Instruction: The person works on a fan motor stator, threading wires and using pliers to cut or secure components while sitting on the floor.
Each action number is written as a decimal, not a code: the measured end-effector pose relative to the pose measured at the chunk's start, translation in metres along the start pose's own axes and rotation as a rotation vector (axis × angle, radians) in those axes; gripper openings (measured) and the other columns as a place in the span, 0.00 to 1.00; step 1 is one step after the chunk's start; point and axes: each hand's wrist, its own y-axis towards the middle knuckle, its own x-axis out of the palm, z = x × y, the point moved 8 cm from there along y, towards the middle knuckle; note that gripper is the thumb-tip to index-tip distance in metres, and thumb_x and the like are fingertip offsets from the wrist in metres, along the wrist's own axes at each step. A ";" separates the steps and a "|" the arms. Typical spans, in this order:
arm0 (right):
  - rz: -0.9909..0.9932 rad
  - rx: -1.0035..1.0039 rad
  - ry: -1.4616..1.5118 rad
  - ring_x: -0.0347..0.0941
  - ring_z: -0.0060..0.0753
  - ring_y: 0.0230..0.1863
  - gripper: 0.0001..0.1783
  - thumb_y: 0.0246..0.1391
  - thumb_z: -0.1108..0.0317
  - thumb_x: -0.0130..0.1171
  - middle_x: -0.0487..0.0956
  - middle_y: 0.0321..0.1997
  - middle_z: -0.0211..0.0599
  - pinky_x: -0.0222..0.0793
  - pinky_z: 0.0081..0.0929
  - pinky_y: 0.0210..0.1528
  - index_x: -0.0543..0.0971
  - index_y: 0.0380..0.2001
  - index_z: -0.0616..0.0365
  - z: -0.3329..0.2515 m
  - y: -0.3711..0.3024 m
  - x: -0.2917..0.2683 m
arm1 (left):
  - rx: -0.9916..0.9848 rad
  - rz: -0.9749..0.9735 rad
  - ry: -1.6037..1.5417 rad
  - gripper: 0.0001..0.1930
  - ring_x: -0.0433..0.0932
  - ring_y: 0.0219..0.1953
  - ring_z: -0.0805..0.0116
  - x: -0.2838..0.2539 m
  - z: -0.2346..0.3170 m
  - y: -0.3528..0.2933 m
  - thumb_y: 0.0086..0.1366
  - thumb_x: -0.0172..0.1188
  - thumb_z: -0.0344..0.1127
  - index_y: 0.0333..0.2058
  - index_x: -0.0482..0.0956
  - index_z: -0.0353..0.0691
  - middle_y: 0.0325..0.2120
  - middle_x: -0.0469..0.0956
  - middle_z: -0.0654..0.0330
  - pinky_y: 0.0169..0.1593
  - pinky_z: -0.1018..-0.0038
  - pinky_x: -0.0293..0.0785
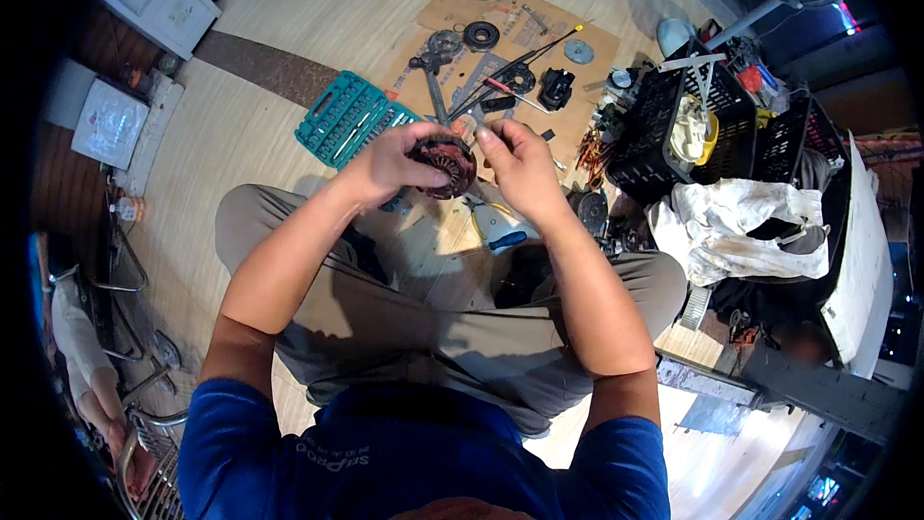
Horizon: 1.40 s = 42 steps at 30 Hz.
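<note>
My left hand (387,169) is closed around a round, dark reddish motor part (449,173) with radial slots on its face, held up above my lap. My thumb lies across its near side. Close by its right edge is my right hand (527,171), with thumb and forefinger pinched together. Whatever sits between those fingertips is too small to make out. Below the hands on the floor lie pliers (478,217) with yellow on the handles and a blue-handled tool (507,242).
A green socket set case (322,140) lies open beyond my left hand. Cardboard (592,48) carries a hammer (433,87), a black ring (481,36) and loose parts. Black crates (645,149) and a white cloth (741,231) stand right. Another person's hand (140,474) shows at lower left.
</note>
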 end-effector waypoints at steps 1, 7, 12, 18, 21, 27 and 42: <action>-0.041 0.127 0.060 0.71 0.24 0.27 0.15 0.60 0.60 0.55 0.77 0.30 0.34 0.67 0.24 0.33 0.77 0.39 0.63 0.009 0.000 0.001 | 0.002 0.001 0.001 0.25 0.78 0.41 0.70 -0.003 0.001 0.001 0.50 0.65 0.22 0.49 0.71 0.30 0.40 0.79 0.57 0.46 0.74 0.75; -0.305 0.317 0.340 0.69 0.16 0.26 0.15 0.64 0.63 0.50 0.76 0.28 0.26 0.66 0.15 0.28 0.73 0.47 0.62 0.018 -0.014 0.033 | 0.019 -0.062 -0.308 0.21 0.78 0.44 0.67 -0.005 0.007 0.006 0.54 0.62 0.22 0.48 0.71 0.31 0.41 0.78 0.56 0.50 0.71 0.74; -0.238 0.216 0.402 0.67 0.15 0.24 0.15 0.56 0.74 0.58 0.75 0.26 0.25 0.65 0.17 0.26 0.74 0.48 0.63 0.004 -0.013 0.036 | 0.070 -0.009 -0.415 0.23 0.78 0.44 0.68 -0.011 0.006 0.007 0.56 0.66 0.31 0.49 0.70 0.32 0.42 0.78 0.56 0.50 0.71 0.74; -0.128 0.209 0.318 0.65 0.13 0.24 0.09 0.56 0.73 0.59 0.75 0.24 0.24 0.64 0.16 0.27 0.79 0.40 0.63 0.007 -0.010 0.029 | 0.179 0.025 -0.448 0.23 0.79 0.42 0.68 -0.016 0.012 0.007 0.57 0.65 0.35 0.49 0.70 0.32 0.41 0.79 0.56 0.49 0.71 0.75; -0.053 0.168 0.267 0.65 0.13 0.25 0.07 0.56 0.72 0.59 0.76 0.24 0.23 0.64 0.17 0.27 0.80 0.35 0.64 0.009 -0.007 0.024 | 0.199 0.070 -0.462 0.19 0.79 0.41 0.68 -0.024 0.011 0.006 0.60 0.61 0.34 0.48 0.71 0.33 0.40 0.79 0.56 0.48 0.71 0.75; -0.058 0.136 0.115 0.67 0.16 0.25 0.07 0.55 0.71 0.59 0.77 0.22 0.29 0.66 0.20 0.30 0.80 0.34 0.63 0.010 -0.004 0.021 | 0.214 0.080 -0.519 0.16 0.79 0.41 0.69 -0.026 0.010 0.003 0.61 0.58 0.33 0.46 0.72 0.34 0.40 0.79 0.57 0.47 0.72 0.75; -0.126 0.092 -0.021 0.67 0.16 0.24 0.07 0.57 0.71 0.57 0.75 0.21 0.27 0.66 0.19 0.29 0.79 0.35 0.63 -0.005 -0.005 0.013 | 0.167 0.157 -0.514 0.15 0.80 0.39 0.68 -0.034 0.000 0.006 0.63 0.56 0.35 0.45 0.74 0.31 0.38 0.80 0.55 0.46 0.72 0.76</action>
